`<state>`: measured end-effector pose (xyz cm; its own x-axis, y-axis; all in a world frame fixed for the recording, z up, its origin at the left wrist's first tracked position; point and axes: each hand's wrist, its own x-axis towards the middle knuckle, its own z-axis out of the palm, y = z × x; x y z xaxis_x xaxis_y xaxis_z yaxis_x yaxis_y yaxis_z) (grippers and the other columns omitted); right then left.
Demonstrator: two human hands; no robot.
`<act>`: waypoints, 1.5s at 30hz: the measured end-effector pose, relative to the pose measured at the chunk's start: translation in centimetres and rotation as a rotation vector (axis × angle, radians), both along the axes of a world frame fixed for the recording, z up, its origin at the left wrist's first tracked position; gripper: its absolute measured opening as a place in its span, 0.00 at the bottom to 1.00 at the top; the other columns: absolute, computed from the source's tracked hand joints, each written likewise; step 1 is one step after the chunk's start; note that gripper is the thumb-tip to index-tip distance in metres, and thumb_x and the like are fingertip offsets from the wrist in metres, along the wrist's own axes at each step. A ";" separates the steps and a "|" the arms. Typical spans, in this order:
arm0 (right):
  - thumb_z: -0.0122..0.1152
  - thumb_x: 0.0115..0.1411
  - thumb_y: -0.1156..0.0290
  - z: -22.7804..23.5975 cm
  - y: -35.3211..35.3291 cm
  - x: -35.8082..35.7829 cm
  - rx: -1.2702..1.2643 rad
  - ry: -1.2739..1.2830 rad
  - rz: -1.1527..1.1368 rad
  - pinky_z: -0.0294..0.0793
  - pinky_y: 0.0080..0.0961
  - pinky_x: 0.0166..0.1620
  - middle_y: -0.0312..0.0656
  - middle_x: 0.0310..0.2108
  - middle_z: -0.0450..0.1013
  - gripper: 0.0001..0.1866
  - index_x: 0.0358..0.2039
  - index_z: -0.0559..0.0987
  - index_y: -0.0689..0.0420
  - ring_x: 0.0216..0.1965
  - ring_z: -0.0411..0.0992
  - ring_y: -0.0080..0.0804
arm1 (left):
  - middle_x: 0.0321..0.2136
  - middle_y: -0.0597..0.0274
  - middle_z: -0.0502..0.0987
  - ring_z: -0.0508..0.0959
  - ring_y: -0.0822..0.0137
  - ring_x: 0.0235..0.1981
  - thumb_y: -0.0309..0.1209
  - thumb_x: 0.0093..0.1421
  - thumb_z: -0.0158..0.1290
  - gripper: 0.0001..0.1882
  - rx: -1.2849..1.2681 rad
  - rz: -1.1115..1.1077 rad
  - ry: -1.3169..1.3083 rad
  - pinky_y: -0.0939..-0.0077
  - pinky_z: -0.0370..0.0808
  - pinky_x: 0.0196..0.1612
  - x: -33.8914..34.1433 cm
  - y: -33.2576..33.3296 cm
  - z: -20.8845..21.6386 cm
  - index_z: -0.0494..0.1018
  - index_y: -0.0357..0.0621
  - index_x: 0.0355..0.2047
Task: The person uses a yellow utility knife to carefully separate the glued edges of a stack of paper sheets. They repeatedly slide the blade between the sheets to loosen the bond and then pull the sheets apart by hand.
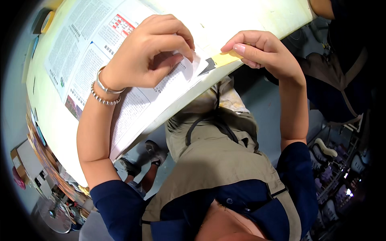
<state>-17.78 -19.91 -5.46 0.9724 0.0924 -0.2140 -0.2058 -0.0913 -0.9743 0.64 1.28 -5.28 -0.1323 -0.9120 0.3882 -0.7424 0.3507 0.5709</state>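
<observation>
My right hand (263,52) pinches a flat yellow strip (227,59) between thumb and fingers at the table's near edge. At its left end the strip meets a small dark grey piece (208,66), which lies beside a white sheet edge (198,63). Over the newspaper (96,60), my left hand (155,52) is curled, with thumb and forefinger drawn together close to that white edge. Whatever sits between those fingertips, if anything, is hidden. Two bracelets (105,90) circle the left wrist.
The pale table (241,16) curves round in front of me. A yellow-rimmed roll (47,22) stands at its far left. Another person's arm (321,8) shows at the top right. Stacked sheets (44,148) line the left side; racks (333,180) stand at the right.
</observation>
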 end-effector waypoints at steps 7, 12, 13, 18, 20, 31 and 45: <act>0.52 0.66 0.69 0.3 4.3 -0.4 0.059 0.043 -0.035 0.57 0.12 0.24 0.25 0.17 0.61 0.13 0.44 0.79 0.63 0.20 0.57 0.12 | 0.33 0.60 0.74 0.74 0.63 0.38 0.16 0.45 0.52 0.10 0.027 0.011 0.174 0.74 0.71 0.42 0.2 0.4 -0.7 0.78 0.39 0.28; 0.53 0.65 0.71 0.8 8.7 -0.7 0.105 0.143 -0.073 0.59 0.10 0.23 0.28 0.18 0.66 0.12 0.43 0.79 0.63 0.20 0.62 0.11 | 0.29 0.64 0.74 0.70 0.72 0.30 0.21 0.47 0.52 0.05 0.113 0.044 0.454 0.77 0.68 0.35 0.5 0.4 -0.7 0.76 0.39 0.26; 0.54 0.65 0.70 0.9 9.7 -0.8 0.134 0.160 -0.072 0.60 0.09 0.22 0.28 0.19 0.67 0.12 0.43 0.79 0.63 0.21 0.63 0.11 | 0.27 0.65 0.73 0.67 0.74 0.25 0.24 0.46 0.51 0.04 0.184 0.086 0.638 0.77 0.65 0.29 0.3 0.6 -0.9 0.74 0.41 0.24; 0.54 0.65 0.69 0.3 14.0 -0.8 0.224 0.208 -0.017 0.62 0.09 0.22 0.30 0.22 0.70 0.12 0.45 0.78 0.62 0.21 0.64 0.11 | 0.25 0.68 0.72 0.63 0.79 0.19 0.22 0.46 0.53 0.06 0.015 0.060 0.567 0.82 0.60 0.21 0.8 0.2 -2.3 0.76 0.40 0.27; 0.54 0.65 0.70 0.1 15.5 -0.8 0.261 0.236 0.005 0.63 0.10 0.22 0.31 0.23 0.70 0.12 0.45 0.77 0.62 0.21 0.64 0.11 | 0.24 0.68 0.72 0.63 0.79 0.18 0.23 0.45 0.52 0.07 -0.011 0.080 0.523 0.83 0.62 0.21 0.9 0.1 -2.5 0.76 0.40 0.28; 0.55 0.65 0.70 1.0 22.1 -0.2 0.281 0.278 0.139 0.67 0.14 0.24 0.34 0.26 0.71 0.13 0.47 0.76 0.62 0.24 0.67 0.14 | 0.29 0.67 0.80 0.76 0.76 0.33 0.27 0.50 0.53 0.08 -0.027 0.133 0.344 0.80 0.73 0.40 0.8 -0.4 -2.3 0.78 0.39 0.31; 0.55 0.64 0.73 1.9 17.0 -3.5 0.237 0.169 0.104 0.65 0.14 0.24 0.35 0.26 0.75 0.10 0.43 0.80 0.61 0.22 0.69 0.14 | 0.23 0.69 0.72 0.65 0.80 0.21 0.21 0.45 0.50 0.05 0.046 -0.072 1.033 0.85 0.64 0.25 1.7 -0.5 -3.0 0.74 0.39 0.24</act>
<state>-21.33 -2.96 -3.55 0.9078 0.2561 -0.3321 -0.3678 0.1057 -0.9239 2.31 0.73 -8.30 0.1904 -0.9320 0.3083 0.1387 0.3364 0.9314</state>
